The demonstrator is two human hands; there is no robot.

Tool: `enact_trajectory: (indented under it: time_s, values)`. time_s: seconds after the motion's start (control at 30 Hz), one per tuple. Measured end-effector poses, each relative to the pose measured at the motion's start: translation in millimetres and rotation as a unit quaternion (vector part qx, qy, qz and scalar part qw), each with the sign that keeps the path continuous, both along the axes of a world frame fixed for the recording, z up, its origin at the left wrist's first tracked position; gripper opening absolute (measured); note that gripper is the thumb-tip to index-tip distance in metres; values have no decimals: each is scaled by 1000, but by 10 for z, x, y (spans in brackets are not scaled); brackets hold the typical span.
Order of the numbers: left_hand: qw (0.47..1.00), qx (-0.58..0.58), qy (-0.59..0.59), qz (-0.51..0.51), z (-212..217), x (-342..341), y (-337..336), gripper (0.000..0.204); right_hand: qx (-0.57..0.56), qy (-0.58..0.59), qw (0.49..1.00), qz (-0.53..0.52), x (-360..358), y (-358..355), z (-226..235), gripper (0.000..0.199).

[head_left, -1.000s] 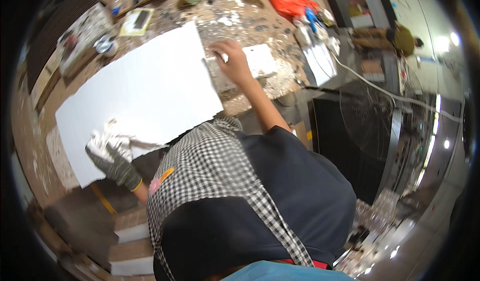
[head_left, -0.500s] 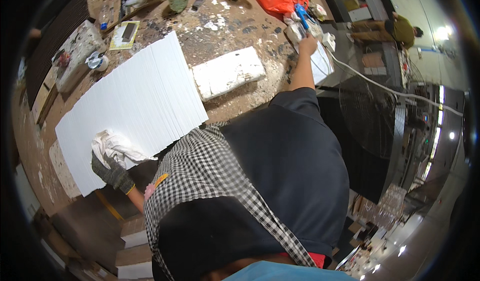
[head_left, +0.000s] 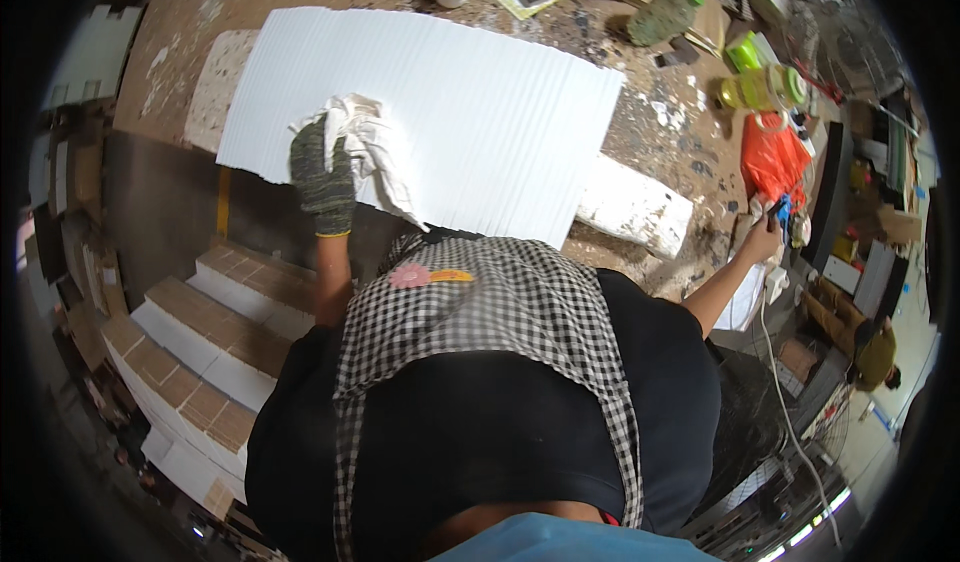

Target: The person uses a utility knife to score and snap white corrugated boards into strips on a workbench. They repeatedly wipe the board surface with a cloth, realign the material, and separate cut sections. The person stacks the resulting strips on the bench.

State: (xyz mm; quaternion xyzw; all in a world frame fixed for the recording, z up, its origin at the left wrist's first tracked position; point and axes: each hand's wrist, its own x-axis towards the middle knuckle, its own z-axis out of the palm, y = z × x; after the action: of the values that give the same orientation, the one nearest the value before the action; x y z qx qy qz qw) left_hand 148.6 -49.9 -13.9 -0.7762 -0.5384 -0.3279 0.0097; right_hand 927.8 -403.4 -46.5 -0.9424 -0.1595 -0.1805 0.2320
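My left hand (head_left: 322, 182), in a dark knitted glove, rests on a wide row of white strips (head_left: 450, 92) packed side by side. It grips a crumpled white rag (head_left: 368, 147), which hides some of the fingers and trails toward my apron. My bare right hand (head_left: 766, 240) is stretched out to the far right of the table. Its fingers close on a small blue object (head_left: 784, 208), whose kind I cannot make out. A red plastic bag (head_left: 772, 157) lies just beyond that hand.
A paint-stained white block (head_left: 636, 205) juts out beside the strips. Bottles, including a yellow-green one (head_left: 762, 89), stand at the back right of the table (head_left: 640, 112). A white cable (head_left: 785, 392) hangs at right. Stacked boards (head_left: 205, 347) stand low at left.
My view has swung, so the strips and both hands sit differently in it. The left hand stays with the rag on the strips; the right hand remains at the blue object.
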Motion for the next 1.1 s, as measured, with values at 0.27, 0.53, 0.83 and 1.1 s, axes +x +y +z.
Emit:
enact_trajectory:
  time_s: [0.27,0.53,0.83,1.1]
  values:
    - [1000,-3,-10,20,-1,20,-84,42,212,440,726,483,-3205,3243,625,32]
    - [999,-14,-25,33,190,142,-141,43,19,332,759,560,-4607,4443,697,36]
    - [998,-35,-49,33,318,219,-130,40,-28,287,780,556,-4610,4496,585,35]
    - [998,-28,-47,23,295,196,-135,44,-52,311,776,547,-4579,4532,564,33]
